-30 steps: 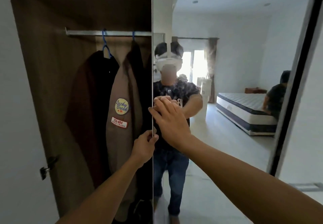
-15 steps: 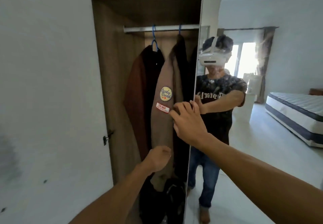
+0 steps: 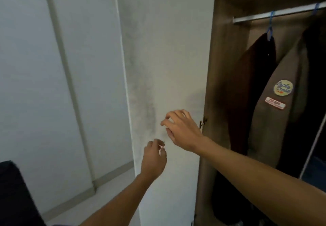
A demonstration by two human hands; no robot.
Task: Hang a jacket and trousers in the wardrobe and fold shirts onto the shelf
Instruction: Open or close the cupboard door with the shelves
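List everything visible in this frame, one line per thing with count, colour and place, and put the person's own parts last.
wardrobe door: 1, white with grey smudges, centre, swung open
wardrobe: 1, brown wood inside, right
hanging rail: 1, silver, upper right under the shelf
hangers: 2 hooks seen, blue, on the rail
jacket: 1, tan with a round yellow patch and a red and white label, hanging at right
dark garment: 1, dark brown, hanging left of the jacket
wall: white, left
dark object: 1, black, bottom left corner
left hand: 1, loosely curled, holds nothing
right hand: 1, loosely curled, before the door
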